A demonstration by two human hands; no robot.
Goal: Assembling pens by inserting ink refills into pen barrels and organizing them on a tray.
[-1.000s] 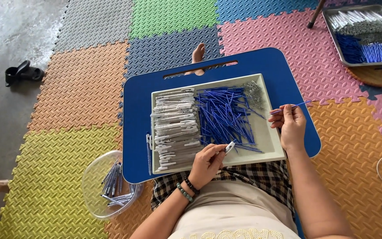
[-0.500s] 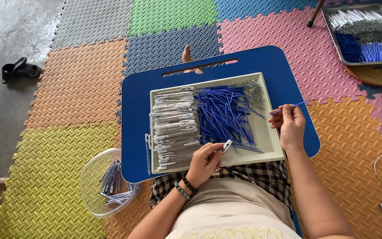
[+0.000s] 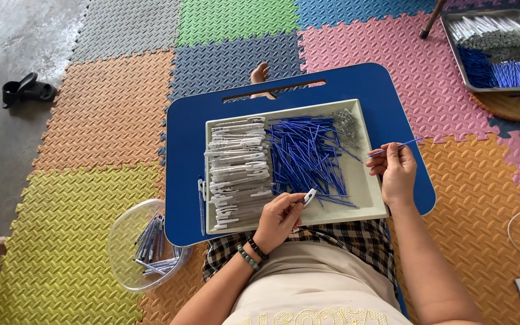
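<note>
Blue refill (image 3: 395,147) pinched in right hand (image 3: 396,173), white barrel (image 3: 309,196) in left hand (image 3: 279,218).
Both grips unchanged over the past second; parts remain apart above the tray (image 3: 373,198).

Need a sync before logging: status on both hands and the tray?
Left hand pinching white barrel. Right hand pinching blue refill. Both over tray; nothing blocking.
</note>
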